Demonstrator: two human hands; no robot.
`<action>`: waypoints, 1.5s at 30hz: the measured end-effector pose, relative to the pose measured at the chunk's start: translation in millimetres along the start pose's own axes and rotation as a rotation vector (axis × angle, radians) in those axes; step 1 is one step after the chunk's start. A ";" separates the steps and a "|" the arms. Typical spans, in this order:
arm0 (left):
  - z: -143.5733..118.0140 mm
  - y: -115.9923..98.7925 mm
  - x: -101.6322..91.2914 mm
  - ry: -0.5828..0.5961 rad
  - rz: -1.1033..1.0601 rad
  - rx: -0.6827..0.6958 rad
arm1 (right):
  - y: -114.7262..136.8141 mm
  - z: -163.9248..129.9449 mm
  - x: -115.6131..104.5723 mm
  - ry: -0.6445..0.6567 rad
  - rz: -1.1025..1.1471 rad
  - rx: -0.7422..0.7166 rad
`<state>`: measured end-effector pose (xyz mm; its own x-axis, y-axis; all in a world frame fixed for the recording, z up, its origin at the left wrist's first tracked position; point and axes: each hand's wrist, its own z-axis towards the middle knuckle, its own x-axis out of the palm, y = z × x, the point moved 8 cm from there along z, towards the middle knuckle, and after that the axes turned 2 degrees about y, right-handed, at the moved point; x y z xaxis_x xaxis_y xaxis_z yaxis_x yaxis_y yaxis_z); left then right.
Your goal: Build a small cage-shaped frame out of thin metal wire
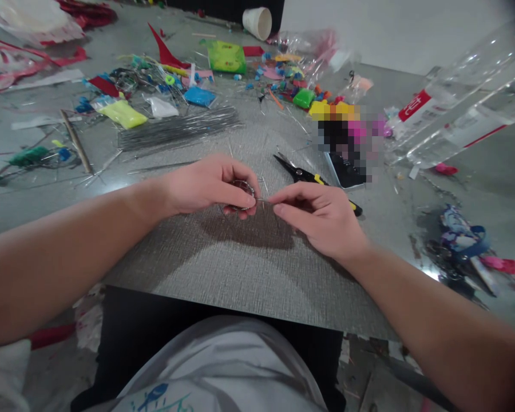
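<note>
Spanning most of our view, one grey table, its top finely textured and shiny in places. Far right, one pale wall. Far middle, one white cup, lying on its side. Nearer, one green packet, one blue packet and one yellow packet, among small coloured scraps. In front of these, one bundle of straight wires. To the left, one thin wooden stick. To the right, two clear plastic bottles, tilted in our view, and one dark flat device, partly blurred out.

At the near middle, we record one wire ring, held above the table between two hands. Left hand: fingers curled around the ring, thumb pressed upon it. Right hand: thumb and forefinger nearly together, pinching a thin wire end beside the ring; we cannot tell whether the two are joined. Just beyond the right hand, partly hidden by it: one pair of black-and-yellow cutters.
</note>
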<state>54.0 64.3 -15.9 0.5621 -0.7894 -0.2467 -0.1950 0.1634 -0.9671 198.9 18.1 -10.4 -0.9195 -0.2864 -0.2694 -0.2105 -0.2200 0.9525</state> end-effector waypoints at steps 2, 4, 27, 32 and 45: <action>0.4 -0.5 -0.7 0.004 0.058 0.011 | 0.4 0.1 1.2 0.016 -0.044 0.004; 0.3 -1.9 -2.6 0.000 0.134 0.041 | 1.0 0.3 2.4 0.034 -0.090 0.009; -6.6 -5.1 6.7 0.203 0.125 0.059 | -14.0 -0.5 11.2 0.158 0.245 0.097; -10.0 -6.1 8.7 0.263 -0.017 0.062 | -14.8 -1.6 13.3 0.166 0.292 0.112; -10.2 6.8 12.6 0.292 -0.381 -0.090 | -10.2 1.5 10.9 0.122 0.270 0.112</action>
<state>51.5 49.4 -25.0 0.3608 -0.9182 0.1635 -0.0955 -0.2107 -0.9729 190.5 18.5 -22.8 -0.9020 -0.4315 -0.0134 -0.0059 -0.0187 0.9998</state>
